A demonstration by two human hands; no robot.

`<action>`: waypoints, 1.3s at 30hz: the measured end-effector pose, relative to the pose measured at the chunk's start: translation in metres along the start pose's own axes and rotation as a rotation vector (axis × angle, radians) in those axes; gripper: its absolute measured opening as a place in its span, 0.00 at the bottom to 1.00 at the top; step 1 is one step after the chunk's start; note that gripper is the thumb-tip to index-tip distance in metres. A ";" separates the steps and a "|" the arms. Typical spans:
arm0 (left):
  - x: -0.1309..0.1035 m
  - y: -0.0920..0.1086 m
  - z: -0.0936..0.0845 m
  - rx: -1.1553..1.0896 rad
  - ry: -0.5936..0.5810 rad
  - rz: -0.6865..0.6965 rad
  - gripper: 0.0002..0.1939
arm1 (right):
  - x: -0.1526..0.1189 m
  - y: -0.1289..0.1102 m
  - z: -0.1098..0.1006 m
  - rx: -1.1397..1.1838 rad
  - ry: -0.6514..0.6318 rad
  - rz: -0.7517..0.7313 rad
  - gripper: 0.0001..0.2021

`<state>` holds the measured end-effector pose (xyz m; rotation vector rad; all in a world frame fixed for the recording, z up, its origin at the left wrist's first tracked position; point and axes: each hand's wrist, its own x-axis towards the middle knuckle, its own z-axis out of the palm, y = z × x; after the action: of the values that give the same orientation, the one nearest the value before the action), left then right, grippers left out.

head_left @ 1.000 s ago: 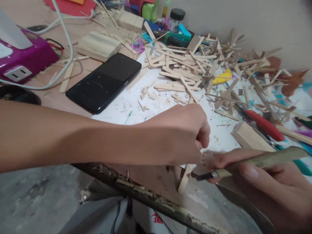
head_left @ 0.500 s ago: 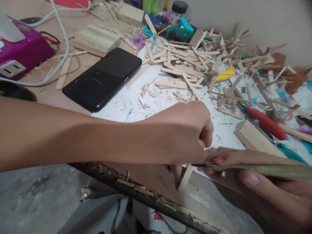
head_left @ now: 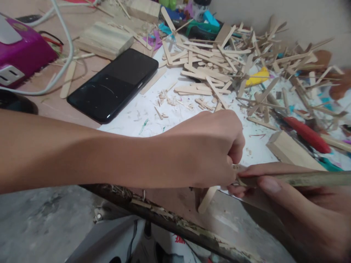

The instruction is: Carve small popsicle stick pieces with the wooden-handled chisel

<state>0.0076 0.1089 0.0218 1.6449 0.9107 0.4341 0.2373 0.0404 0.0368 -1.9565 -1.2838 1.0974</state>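
Note:
My left hand (head_left: pixel 216 149) is closed in a fist over the near edge of the work surface, its back toward me. Below it a popsicle stick (head_left: pixel 207 200) slants down; its upper part is hidden by the fist. My right hand (head_left: pixel 290 201) grips a wooden-handled knife (head_left: pixel 307 179), thumb pressed along the handle. The knife's tip end meets the left hand's fingers, and its blade is hidden there. Between the hands a bit of pale wood (head_left: pixel 238 168) shows.
A heap of popsicle sticks (head_left: pixel 203 73), some joined into crosses, covers the back of the white paper (head_left: pixel 128 122). A black phone (head_left: pixel 115 86) lies left of it, near a purple power strip (head_left: pixel 24 47). Wood blocks (head_left: pixel 290 149) and a red-handled tool (head_left: pixel 307 133) lie at right.
The knife has shifted so that its blade, seen before beside the left fist, is now hidden. My right hand has moved up and its thumb closer to the left hand.

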 end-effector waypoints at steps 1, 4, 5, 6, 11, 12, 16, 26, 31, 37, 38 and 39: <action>0.001 0.000 0.001 0.004 0.007 -0.009 0.10 | 0.001 0.001 0.000 0.004 -0.001 -0.002 0.26; 0.003 -0.001 0.003 0.031 0.020 -0.005 0.11 | 0.002 0.003 0.000 0.028 0.009 0.002 0.24; 0.003 -0.001 0.003 0.042 0.020 -0.001 0.12 | 0.003 0.003 0.000 0.034 0.011 -0.001 0.24; 0.003 -0.001 0.003 0.052 0.019 0.001 0.12 | 0.003 0.004 0.001 0.032 0.011 -0.007 0.24; 0.004 -0.001 0.000 0.046 0.011 0.005 0.13 | 0.005 0.002 -0.004 0.028 -0.019 -0.008 0.26; 0.004 0.000 -0.001 0.045 0.006 0.007 0.13 | 0.005 0.002 -0.005 0.033 -0.035 -0.008 0.26; 0.005 0.000 -0.001 0.039 0.007 0.010 0.12 | 0.009 0.002 -0.011 0.006 -0.082 -0.060 0.26; 0.004 0.000 0.000 0.022 -0.009 0.020 0.12 | 0.031 0.002 -0.014 -0.016 -0.387 -0.295 0.17; 0.004 0.002 -0.001 0.002 -0.017 -0.002 0.10 | 0.023 0.003 -0.011 -0.080 -0.378 -0.399 0.10; 0.003 0.000 -0.001 -0.017 -0.032 -0.031 0.11 | 0.015 0.002 -0.006 0.200 -0.157 -0.164 0.20; 0.003 0.000 -0.001 -0.013 -0.028 -0.034 0.11 | 0.015 0.002 -0.006 0.189 -0.147 -0.176 0.20; 0.003 0.000 0.000 -0.008 -0.026 -0.034 0.11 | 0.014 0.003 -0.006 0.168 -0.145 -0.185 0.20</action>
<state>0.0093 0.1116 0.0212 1.6224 0.9151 0.3918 0.2470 0.0522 0.0333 -1.6263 -1.3695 1.2285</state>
